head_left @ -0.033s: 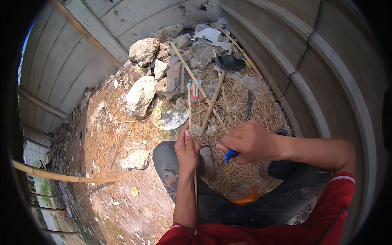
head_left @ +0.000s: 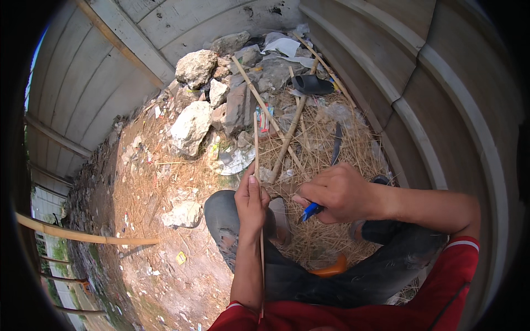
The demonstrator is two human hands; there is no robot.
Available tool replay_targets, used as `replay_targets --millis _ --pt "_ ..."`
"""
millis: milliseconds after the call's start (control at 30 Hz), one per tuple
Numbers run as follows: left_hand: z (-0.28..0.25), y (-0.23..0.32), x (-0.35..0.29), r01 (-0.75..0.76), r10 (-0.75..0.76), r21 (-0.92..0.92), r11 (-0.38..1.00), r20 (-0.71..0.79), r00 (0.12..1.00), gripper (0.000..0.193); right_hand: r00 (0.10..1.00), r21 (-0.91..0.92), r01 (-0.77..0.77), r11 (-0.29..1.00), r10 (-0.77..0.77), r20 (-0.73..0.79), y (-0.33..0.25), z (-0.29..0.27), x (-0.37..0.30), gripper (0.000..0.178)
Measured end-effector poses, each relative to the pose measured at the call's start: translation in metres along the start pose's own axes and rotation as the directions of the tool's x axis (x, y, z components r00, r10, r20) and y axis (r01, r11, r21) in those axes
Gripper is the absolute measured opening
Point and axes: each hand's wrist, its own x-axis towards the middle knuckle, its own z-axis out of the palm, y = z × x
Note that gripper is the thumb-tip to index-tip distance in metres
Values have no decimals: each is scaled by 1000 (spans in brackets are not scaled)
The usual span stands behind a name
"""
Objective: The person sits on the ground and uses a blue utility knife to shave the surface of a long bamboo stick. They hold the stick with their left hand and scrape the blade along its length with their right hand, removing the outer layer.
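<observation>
My left hand (head_left: 252, 201) is closed round a long thin bamboo stick (head_left: 256, 146), thumb laid along it. The stick runs upright in the picture, from above the hand down past my forearm to my red shirt. To the right, my right hand (head_left: 341, 193) is closed in a fist on a blue cutter knife (head_left: 312, 211). Its short dark tip points down and left, apart from the stick. Both hands are over my bent legs in dark, torn jeans (head_left: 223, 212).
Bamboo poles (head_left: 287, 140) lie crossed ahead, near a black slipper (head_left: 312, 84) and a long dark blade (head_left: 337, 143). Rocks (head_left: 190, 128) and litter are piled against the wall. An orange curved object (head_left: 330, 268) lies between my legs. Corrugated panels (head_left: 452, 99) stand close on the right.
Both hands keep their hold and stay almost in place. The knife has turned slightly, and its dark tip shows more plainly.
</observation>
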Motion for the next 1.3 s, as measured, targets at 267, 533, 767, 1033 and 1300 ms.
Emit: replay_targets --millis 267,533,767,1033,1300 --pt "11 14 -20 235 -119 -393 889 298 947 53 841 153 -541 827 527 127 3 -30 4 34" --pt "39 14 -27 335 -141 -388 859 450 882 54 879 24 -473 881 470 78 26 -17 11 35" --pt "39 16 -25 326 -146 -350 878 453 880 54 849 38 -507 861 492 193 19 -11 14 43" --pt "38 17 -27 325 -162 -376 868 403 901 56 834 322 -522 790 393 387 34 2 13 51" --pt "37 16 -23 263 -99 -373 890 405 909 56 891 403 -454 795 420 175 38 -3 13 49"
